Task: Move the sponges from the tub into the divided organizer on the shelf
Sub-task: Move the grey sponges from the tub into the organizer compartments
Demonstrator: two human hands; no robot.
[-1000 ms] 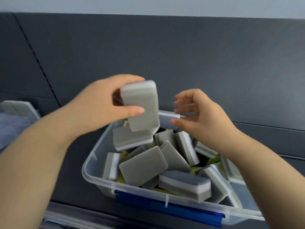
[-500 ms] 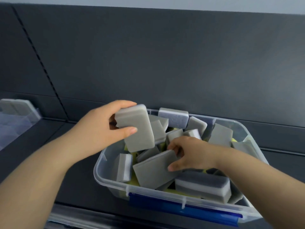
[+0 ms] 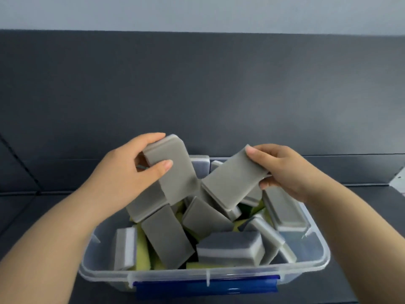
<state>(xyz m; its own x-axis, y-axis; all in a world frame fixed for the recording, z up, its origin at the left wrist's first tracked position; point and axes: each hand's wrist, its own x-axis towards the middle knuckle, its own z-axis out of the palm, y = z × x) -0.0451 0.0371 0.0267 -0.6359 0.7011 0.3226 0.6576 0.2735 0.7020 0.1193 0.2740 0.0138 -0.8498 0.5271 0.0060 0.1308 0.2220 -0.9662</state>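
The left hand (image 3: 122,176) grips a grey sponge (image 3: 177,172) above the far-left part of the tub (image 3: 315,244), its long axis steep and its lower end toward the near right. The right hand (image 3: 289,170) pinches a second sponge (image 3: 232,183), which slants down toward the near left.

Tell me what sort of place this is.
Probably a storage shelf bay, maybe staged: dark grey shelf with matching panelled back wall, and a clear plastic tub packed with grey sponges.
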